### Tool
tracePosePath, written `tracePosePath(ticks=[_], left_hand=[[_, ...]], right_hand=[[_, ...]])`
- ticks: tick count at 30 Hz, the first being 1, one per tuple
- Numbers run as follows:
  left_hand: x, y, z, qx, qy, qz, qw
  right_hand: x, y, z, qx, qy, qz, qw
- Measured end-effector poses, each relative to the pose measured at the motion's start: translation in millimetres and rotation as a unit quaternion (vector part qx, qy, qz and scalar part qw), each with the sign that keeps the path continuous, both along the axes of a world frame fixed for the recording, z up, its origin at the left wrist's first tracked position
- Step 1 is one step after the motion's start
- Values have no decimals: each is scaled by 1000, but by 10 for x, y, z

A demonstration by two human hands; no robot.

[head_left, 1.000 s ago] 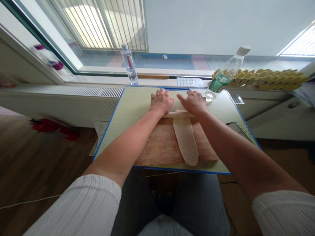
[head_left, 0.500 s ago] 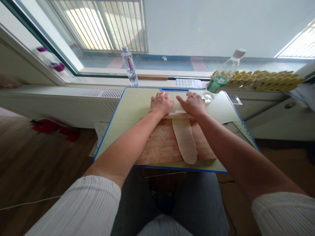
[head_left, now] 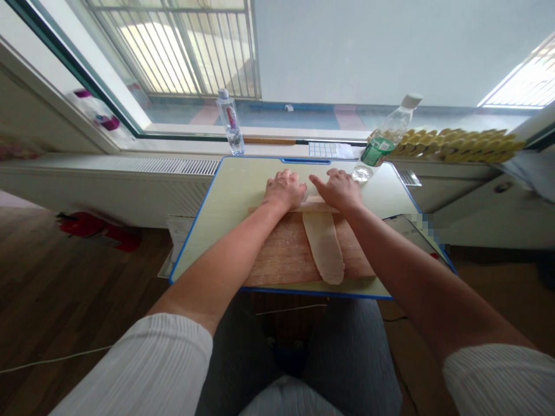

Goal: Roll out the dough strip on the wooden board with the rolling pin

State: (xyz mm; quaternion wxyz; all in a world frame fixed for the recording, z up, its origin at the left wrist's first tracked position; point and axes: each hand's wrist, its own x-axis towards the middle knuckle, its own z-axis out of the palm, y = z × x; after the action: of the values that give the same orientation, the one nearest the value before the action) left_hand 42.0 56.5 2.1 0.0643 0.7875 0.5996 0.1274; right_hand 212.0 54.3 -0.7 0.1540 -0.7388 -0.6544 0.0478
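Dough, a long, flat, cream-coloured strip (head_left: pixel 324 245), is lying lengthwise on a reddish-brown wooden board (head_left: pixel 281 254), rounded near end reaching the board's near edge. I'm guessing it's soft, light and floppy, easy to tear or stretch, so I'd be sliding flat fingers under both ends rather than pinching one. Its far end is passing under a slim, pale, wooden-looking rolling pin (head_left: pixel 314 207) and peeking out just beyond. The left hand (head_left: pixel 286 188) and right hand (head_left: pixel 342 189) are resting palm-down over the pin, either side of the strip. Grip's looking open on both, fingers reaching past the pin and not wrapping it, the left's a bit bent.

Container-wise, a clear plastic bottle with a green label and white cap (head_left: pixel 378 149) is standing on the pale, blue-edged tabletop (head_left: pixel 234 185) near the right hand; can't tell what it's holding. Further back, a slim clear bottle with a reddish label (head_left: pixel 231 118) is standing by the window, seemingly holding some clear liquid.
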Motion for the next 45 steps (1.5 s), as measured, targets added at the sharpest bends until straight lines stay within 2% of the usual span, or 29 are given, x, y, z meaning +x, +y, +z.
tracePosePath(ticks=[8,13,18,22,29,32,37,41,43,45], left_hand=[[-14,-210,-14,-23,18,8,1000],[-4,-459,-59,-13,18,10,1000],[-15,-840,-116,7,7,10,1000],[-82,-1185,-155,19,-11,-13,1000],[-241,-1801,-221,46,-46,-66,996],[-307,-1972,-212,64,-50,-81,993],[-372,-1978,-143,82,-40,-51,995],[-375,-1953,-94,106,-50,-47,992],[-347,-2009,-91,116,-73,-57,989],[-300,-2092,-105,108,-93,-98,985]], right_hand=[[-15,-260,38,-36,-11,-19,999],[-30,-536,13,-49,-17,-26,998],[-68,-929,-58,-3,-45,-26,999],[-82,-1301,-104,44,-67,14,997],[-47,-1983,-297,88,-31,44,995],[-8,-2178,-324,90,-10,55,994],[96,-2170,-214,67,20,51,996],[240,-1982,-172,33,21,110,993],[315,-1886,-218,48,23,146,988],[374,-1807,-299,76,30,154,985]])
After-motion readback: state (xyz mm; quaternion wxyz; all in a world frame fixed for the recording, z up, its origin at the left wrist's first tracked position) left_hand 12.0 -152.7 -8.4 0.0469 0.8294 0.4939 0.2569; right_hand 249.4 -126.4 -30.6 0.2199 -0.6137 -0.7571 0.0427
